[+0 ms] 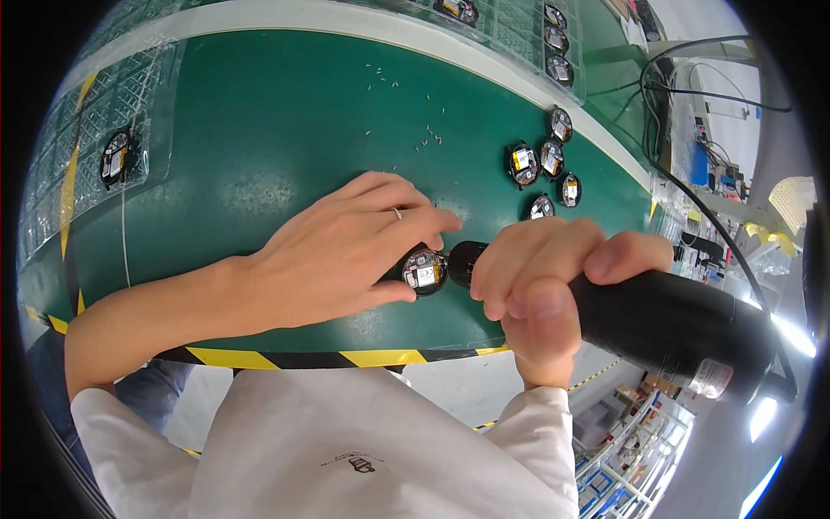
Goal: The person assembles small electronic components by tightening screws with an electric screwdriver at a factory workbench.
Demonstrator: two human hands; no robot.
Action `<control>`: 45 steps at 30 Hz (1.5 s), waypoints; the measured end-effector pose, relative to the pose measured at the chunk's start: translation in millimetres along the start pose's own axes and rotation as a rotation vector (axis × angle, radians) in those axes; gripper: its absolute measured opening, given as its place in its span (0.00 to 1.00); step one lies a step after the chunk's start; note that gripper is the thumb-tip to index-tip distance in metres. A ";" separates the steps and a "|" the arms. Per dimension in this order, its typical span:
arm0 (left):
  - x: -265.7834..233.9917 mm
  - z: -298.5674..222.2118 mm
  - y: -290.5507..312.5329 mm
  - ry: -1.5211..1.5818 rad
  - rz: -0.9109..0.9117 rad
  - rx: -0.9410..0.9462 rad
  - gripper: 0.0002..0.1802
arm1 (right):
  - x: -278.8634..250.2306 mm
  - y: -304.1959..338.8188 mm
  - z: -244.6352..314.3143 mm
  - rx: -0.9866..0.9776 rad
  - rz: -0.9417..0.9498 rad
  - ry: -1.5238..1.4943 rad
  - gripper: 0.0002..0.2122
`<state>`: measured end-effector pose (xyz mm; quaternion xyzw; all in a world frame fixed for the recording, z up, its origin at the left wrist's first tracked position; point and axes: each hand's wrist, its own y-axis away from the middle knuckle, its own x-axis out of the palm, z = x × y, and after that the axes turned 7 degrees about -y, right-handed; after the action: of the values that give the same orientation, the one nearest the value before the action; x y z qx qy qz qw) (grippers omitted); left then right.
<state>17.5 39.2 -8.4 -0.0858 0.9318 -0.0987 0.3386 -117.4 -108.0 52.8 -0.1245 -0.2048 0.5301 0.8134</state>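
Note:
My left hand [341, 246] rests on the green work mat, its thumb and fingers closed round the edge of a small round electronic module [424, 272]. The module has a black rim and lies with its white label and circuitry facing up. In my right hand [549, 268] is a black electric screwdriver [674, 324], gripped by its body. Its dark nose points left and meets the module's right edge; the bit's tip is too small to make out. A cord runs from the screwdriver's rear end.
Several similar round modules [552, 159] lie on the mat [285, 104] at the right. Tiny screws [430, 137] are scattered beyond my left hand. A clear plastic tray [156, 173] at the left holds one module [116, 158]. More trays stand behind the pale ledge [285, 16].

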 end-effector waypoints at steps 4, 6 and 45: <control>-0.2 0.2 0.2 0.005 0.018 -0.001 0.33 | -9.7 -1.1 4.3 0.020 0.074 -0.145 0.20; -1.0 0.6 0.1 0.005 0.023 -0.004 0.33 | -7.9 -3.1 6.3 0.037 0.046 -0.131 0.20; -3.4 -1.5 -1.5 -0.174 -0.082 0.057 0.25 | -13.2 -1.8 3.6 0.086 -0.020 -0.078 0.21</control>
<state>19.3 38.8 -4.8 -0.1223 0.8915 -0.1311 0.4161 -122.3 -120.8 54.1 -0.0668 -0.2146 0.5345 0.8147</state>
